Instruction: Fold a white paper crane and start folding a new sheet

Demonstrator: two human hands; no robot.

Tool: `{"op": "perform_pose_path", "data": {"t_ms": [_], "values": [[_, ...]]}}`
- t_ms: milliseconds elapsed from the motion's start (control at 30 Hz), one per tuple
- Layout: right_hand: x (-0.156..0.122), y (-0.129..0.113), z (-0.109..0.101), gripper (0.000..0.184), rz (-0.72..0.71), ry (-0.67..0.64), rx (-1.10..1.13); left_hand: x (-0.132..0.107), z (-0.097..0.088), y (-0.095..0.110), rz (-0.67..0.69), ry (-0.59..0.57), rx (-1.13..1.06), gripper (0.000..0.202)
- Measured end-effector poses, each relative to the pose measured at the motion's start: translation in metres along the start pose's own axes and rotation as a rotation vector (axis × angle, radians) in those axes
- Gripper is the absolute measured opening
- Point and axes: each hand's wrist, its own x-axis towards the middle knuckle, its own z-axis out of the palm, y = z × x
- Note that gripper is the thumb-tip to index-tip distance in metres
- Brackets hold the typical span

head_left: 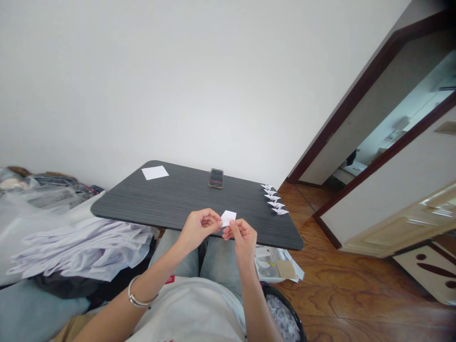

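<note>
A small folded piece of white paper [229, 217] is held between my two hands, just above the near edge of the dark table [171, 199]. My left hand [202, 227] pinches its left corner between thumb and fingertips. On the lower right side, my right hand [241, 236] grips the paper with thumb and index finger, the other fingers curled. Several small folded white paper cranes [273, 198] stand in a row along the table's right side. A flat white sheet of paper [155, 172] lies at the far left corner.
A phone [215, 178] lies at the table's back edge by the wall. Left of the table are piled white cloths [81, 247]. Below on the right stand a bin of paper scraps [283, 316] and a box with papers [267, 263]. A doorway opens at right.
</note>
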Motion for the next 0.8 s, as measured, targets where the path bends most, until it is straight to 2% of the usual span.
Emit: {"op": "perform_pose_path", "data": {"t_ms": [200,333,533,800], "values": [[-0.0005,0.0035,0.0001,0.029,-0.003,0.02,0.0,-0.0012,0.0021,0.0037,-0.007,-0.001,-0.017,0.024],[0.0009,0.0047,0.0003,0.028,0.04,-0.012,0.061,0.0,0.0007,0.0022,-0.009,-0.008,-0.026,0.023],[0.0026,0.0046,-0.0003,0.022,0.096,-0.057,0.081,-0.0016,0.0021,0.003,-0.014,-0.087,0.026,0.021],[0.0017,0.0038,-0.0019,0.022,0.087,-0.02,0.066,-0.0021,-0.0013,0.0017,-0.037,-0.12,-0.11,0.027]]}}
